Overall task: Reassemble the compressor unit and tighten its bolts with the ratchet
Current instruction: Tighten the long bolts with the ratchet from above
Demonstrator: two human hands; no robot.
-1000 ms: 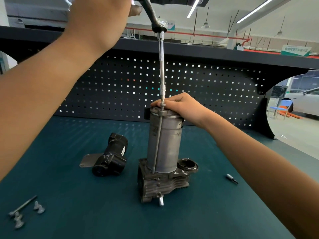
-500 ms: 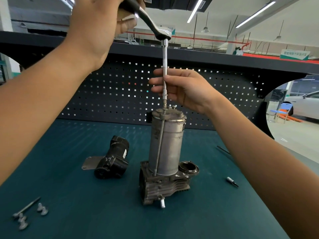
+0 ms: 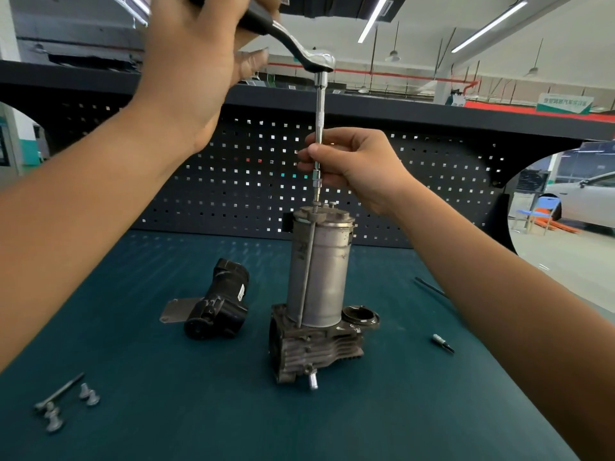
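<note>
The compressor unit (image 3: 317, 277) stands upright on the teal bench mat (image 3: 199, 410): a grey metal cylinder on a finned cast base. A long bolt (image 3: 306, 271) runs down its front side. My left hand (image 3: 196, 58) grips the black handle of the ratchet (image 3: 293, 44) high above the unit. From the ratchet head a long extension bar (image 3: 319, 121) drops straight to the cylinder's top cap. My right hand (image 3: 352, 164) pinches that bar near its lower end, just above the cap.
A black motor part (image 3: 221, 307) with a small plate lies left of the unit. Loose bolts and screws (image 3: 63, 400) sit at the front left. A small bit (image 3: 442, 342) and a thin rod (image 3: 431, 287) lie to the right. A pegboard (image 3: 233, 174) closes the back.
My right hand left the cylinder's top cap and rose to pinch the extension bar. My left hand swung the ratchet handle to the left.
</note>
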